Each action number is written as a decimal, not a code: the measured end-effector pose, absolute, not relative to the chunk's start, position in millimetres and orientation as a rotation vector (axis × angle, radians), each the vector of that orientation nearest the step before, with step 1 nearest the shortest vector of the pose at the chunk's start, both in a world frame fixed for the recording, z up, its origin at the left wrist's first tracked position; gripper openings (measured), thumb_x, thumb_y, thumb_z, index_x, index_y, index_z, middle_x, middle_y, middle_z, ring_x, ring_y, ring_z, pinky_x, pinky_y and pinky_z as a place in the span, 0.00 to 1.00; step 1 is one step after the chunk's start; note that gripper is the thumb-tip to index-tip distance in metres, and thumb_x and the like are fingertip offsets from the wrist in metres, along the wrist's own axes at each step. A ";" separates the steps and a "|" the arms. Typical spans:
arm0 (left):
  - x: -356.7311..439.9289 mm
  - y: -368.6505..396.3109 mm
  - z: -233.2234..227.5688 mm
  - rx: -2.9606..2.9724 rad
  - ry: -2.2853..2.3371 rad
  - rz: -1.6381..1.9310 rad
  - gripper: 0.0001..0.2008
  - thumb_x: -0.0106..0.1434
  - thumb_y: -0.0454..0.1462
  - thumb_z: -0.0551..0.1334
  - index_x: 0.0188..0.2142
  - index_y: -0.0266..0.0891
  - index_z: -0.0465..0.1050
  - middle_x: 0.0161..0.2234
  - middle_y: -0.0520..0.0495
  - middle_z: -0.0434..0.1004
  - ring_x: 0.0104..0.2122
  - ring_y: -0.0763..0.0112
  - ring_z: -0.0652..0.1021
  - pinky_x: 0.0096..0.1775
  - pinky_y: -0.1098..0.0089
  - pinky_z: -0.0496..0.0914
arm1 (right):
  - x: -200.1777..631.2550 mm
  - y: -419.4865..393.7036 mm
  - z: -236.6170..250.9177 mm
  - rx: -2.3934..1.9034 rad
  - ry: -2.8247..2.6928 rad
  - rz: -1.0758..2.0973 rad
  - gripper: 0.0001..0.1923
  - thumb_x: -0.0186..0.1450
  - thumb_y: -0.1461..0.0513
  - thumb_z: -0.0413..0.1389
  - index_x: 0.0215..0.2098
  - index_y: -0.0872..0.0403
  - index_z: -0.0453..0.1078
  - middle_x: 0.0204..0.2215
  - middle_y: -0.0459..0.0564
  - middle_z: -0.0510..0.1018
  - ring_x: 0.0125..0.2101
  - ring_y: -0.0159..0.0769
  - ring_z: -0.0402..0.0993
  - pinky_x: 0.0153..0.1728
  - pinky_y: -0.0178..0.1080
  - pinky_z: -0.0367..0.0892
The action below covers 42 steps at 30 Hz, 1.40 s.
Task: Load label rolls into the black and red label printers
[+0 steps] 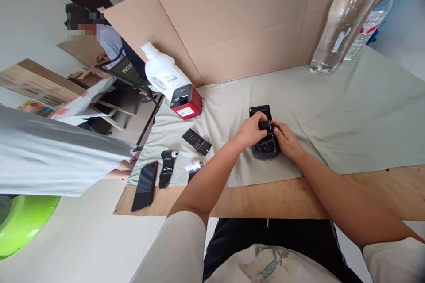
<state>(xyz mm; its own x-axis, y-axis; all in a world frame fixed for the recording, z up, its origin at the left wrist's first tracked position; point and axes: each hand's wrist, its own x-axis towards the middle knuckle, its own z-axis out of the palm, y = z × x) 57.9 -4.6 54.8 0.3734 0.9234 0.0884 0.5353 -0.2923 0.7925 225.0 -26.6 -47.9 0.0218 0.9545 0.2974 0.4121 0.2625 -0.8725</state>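
Note:
A small black printer-like device [264, 143] lies on the pale cloth [348, 110] with its lid [260, 110] open toward the cardboard wall. My left hand [253, 129] and my right hand [286, 138] meet over it, fingers pinching a small dark roll [266, 126] at its open middle. Which hand bears the roll's weight is hard to tell.
To the left lie a black strip [196, 141], two small rolls with dark tails [168, 166] [193, 168] and a phone [145, 185]. A red box [186, 104] and white bottle [161, 74] stand further back. Clear bottles [345, 15] stand back right. A person sits beyond the cardboard [239, 22].

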 end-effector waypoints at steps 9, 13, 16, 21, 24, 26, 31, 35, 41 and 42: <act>-87.9 -65.3 67.4 1.766 1.348 0.339 0.13 0.50 0.37 0.68 0.38 0.42 0.76 0.39 0.48 0.80 0.40 0.62 0.78 0.44 0.65 0.71 | 224.4 -27.4 -45.3 -1.336 -1.585 0.698 0.25 0.69 0.47 0.45 0.53 0.50 0.71 0.51 0.56 0.76 0.53 0.47 0.71 0.59 0.55 0.64; -121.8 -80.3 51.3 1.949 1.625 0.234 0.13 0.47 0.38 0.69 0.35 0.45 0.78 0.39 0.47 0.81 0.43 0.55 0.77 0.50 0.58 0.70 | 223.4 -26.3 -47.5 -1.341 -1.586 0.665 0.24 0.68 0.47 0.46 0.53 0.50 0.71 0.50 0.56 0.76 0.52 0.47 0.72 0.58 0.55 0.65; -136.7 -70.0 44.2 2.031 1.712 0.337 0.14 0.50 0.43 0.70 0.37 0.45 0.78 0.43 0.45 0.80 0.48 0.52 0.75 0.54 0.56 0.67 | 223.2 -26.0 -48.6 -1.336 -1.590 0.649 0.24 0.68 0.47 0.46 0.53 0.50 0.71 0.50 0.56 0.77 0.52 0.47 0.72 0.58 0.55 0.65; -164.1 -18.9 35.4 1.817 2.277 0.472 0.16 0.61 0.38 0.61 0.49 0.40 0.72 0.56 0.37 0.73 0.60 0.47 0.66 0.59 0.50 0.61 | 224.2 -26.8 -47.9 -1.342 -1.590 0.666 0.22 0.69 0.48 0.46 0.53 0.48 0.71 0.51 0.55 0.76 0.53 0.48 0.72 0.59 0.56 0.65; -170.8 6.1 26.1 1.614 2.452 0.257 0.23 0.58 0.34 0.62 0.54 0.38 0.68 0.59 0.32 0.68 0.62 0.41 0.64 0.57 0.45 0.61 | 224.4 -27.1 -47.6 -1.349 -1.577 0.676 0.22 0.68 0.47 0.46 0.52 0.46 0.71 0.51 0.54 0.77 0.53 0.48 0.72 0.58 0.56 0.65; -167.2 14.0 22.5 1.613 2.455 0.234 0.22 0.56 0.32 0.63 0.52 0.37 0.69 0.58 0.31 0.69 0.60 0.43 0.66 0.57 0.47 0.62 | 224.1 -27.0 -47.6 -1.347 -1.576 0.677 0.23 0.68 0.46 0.46 0.52 0.47 0.70 0.50 0.54 0.77 0.52 0.47 0.72 0.58 0.56 0.65; -130.7 4.3 44.6 1.598 2.109 0.753 0.19 0.53 0.37 0.66 0.46 0.39 0.71 0.46 0.41 0.77 0.48 0.56 0.77 0.51 0.57 0.70 | 222.8 -26.8 -46.5 -1.348 -1.586 0.677 0.23 0.68 0.48 0.46 0.52 0.51 0.71 0.49 0.56 0.77 0.50 0.46 0.73 0.57 0.54 0.67; -83.2 -23.4 84.5 1.315 1.277 0.640 0.27 0.46 0.47 0.72 0.44 0.40 0.72 0.37 0.43 0.78 0.32 0.63 0.78 0.34 0.63 0.73 | 222.7 -27.5 -44.6 -1.358 -1.586 0.701 0.23 0.67 0.50 0.46 0.52 0.53 0.70 0.49 0.58 0.76 0.48 0.46 0.73 0.54 0.54 0.68; -7.2 -23.3 83.5 1.485 0.857 0.450 0.21 0.54 0.45 0.70 0.43 0.38 0.69 0.40 0.44 0.77 0.39 0.66 0.77 0.43 0.64 0.71 | 222.8 -27.7 -45.5 -1.373 -1.572 0.737 0.24 0.66 0.48 0.49 0.53 0.53 0.70 0.49 0.58 0.76 0.45 0.46 0.75 0.50 0.52 0.71; 3.9 -17.4 76.1 1.580 0.891 0.460 0.18 0.56 0.43 0.68 0.43 0.38 0.68 0.41 0.45 0.77 0.41 0.66 0.77 0.45 0.64 0.71 | 222.9 -27.5 -46.0 -1.370 -1.568 0.734 0.24 0.66 0.48 0.49 0.53 0.52 0.70 0.49 0.58 0.76 0.45 0.46 0.75 0.50 0.52 0.71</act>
<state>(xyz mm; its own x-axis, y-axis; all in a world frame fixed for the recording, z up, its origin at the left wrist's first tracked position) 3.9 -17.4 76.1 0.6280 0.7557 -0.1860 0.2861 -0.0020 0.9582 222.9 -27.5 -46.0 0.0196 0.9700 0.2425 0.4354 0.2101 -0.8754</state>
